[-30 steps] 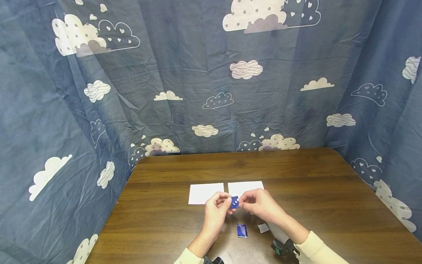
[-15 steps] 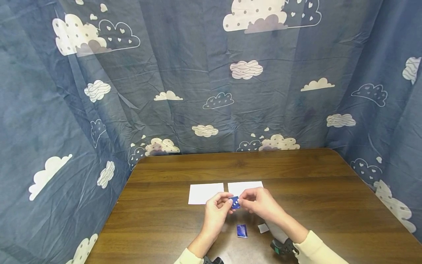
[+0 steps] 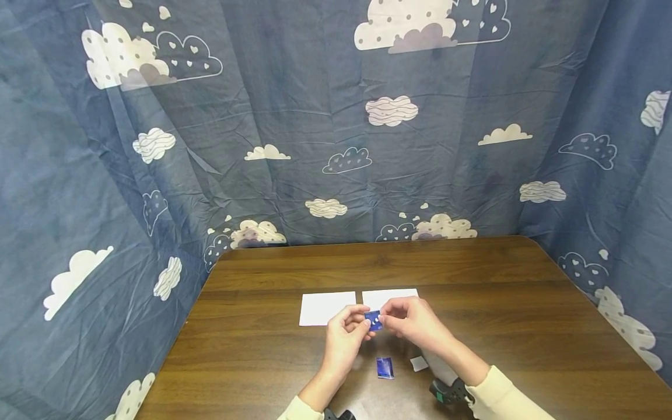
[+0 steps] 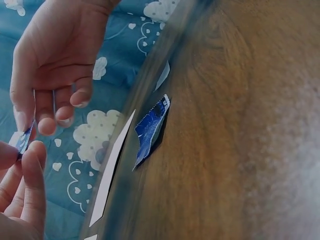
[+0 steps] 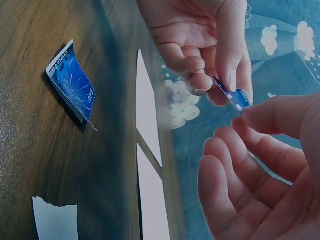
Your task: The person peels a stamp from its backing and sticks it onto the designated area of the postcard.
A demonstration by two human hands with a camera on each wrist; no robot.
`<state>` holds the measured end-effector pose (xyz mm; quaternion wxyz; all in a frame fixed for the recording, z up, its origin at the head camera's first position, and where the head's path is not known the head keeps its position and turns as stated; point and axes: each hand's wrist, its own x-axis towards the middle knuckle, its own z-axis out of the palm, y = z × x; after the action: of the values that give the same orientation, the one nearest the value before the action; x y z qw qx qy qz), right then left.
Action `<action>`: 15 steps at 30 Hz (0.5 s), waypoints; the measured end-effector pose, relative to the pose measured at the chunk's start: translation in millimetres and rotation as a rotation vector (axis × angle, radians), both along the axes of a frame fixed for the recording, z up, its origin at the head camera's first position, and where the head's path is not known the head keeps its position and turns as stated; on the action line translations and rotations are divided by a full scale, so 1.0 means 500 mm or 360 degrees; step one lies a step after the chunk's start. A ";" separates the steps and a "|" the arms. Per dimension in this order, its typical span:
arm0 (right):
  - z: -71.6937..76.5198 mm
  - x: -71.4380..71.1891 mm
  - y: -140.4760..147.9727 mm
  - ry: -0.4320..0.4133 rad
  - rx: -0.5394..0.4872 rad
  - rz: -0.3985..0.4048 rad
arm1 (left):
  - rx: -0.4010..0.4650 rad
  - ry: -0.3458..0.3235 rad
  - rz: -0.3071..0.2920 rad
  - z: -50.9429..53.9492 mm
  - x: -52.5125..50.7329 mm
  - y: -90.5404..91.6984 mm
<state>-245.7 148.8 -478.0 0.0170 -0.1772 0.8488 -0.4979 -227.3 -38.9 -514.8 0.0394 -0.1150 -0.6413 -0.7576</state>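
Observation:
A small blue stamp (image 3: 373,320) with white marks is held up between my two hands, above the table. My left hand (image 3: 343,338) pinches its left side with thumb and fingers. On its right edge, my right hand (image 3: 415,324) pinches it with thumb and index finger; the other fingers are loosely bent in the left wrist view. Another blue stamp (image 3: 385,368) with a toothed edge lies on the table below the hands; the right wrist view shows it slightly curled, with print on it.
Two white paper rectangles (image 3: 328,308) lie side by side behind the hands, the right one partly covered. A torn white paper piece (image 3: 419,363) lies right of the loose stamp. Cloud-patterned blue curtains (image 3: 294,175) surround the brown table (image 3: 252,350).
The held stamp and my fingers shift only very slightly. Both hands keep their grip, and the things on the table stay put.

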 end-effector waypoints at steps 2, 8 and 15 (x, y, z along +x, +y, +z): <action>-0.002 -0.001 -0.002 0.0017 0.0021 -0.0015 | -0.0029 0.0008 0.0000 -0.001 0.002 0.002; -0.005 -0.003 0.001 0.0140 0.0081 -0.0005 | -0.0086 0.0019 -0.0030 -0.003 0.005 0.007; -0.005 -0.006 0.008 0.0116 0.0011 -0.0025 | -0.0022 -0.0101 -0.0039 -0.004 0.003 0.006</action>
<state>-248.9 152.7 -480.4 -0.0172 -0.1884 0.8519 -0.4883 -225.6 -36.0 -516.7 0.0089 -0.0992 -0.6460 -0.7568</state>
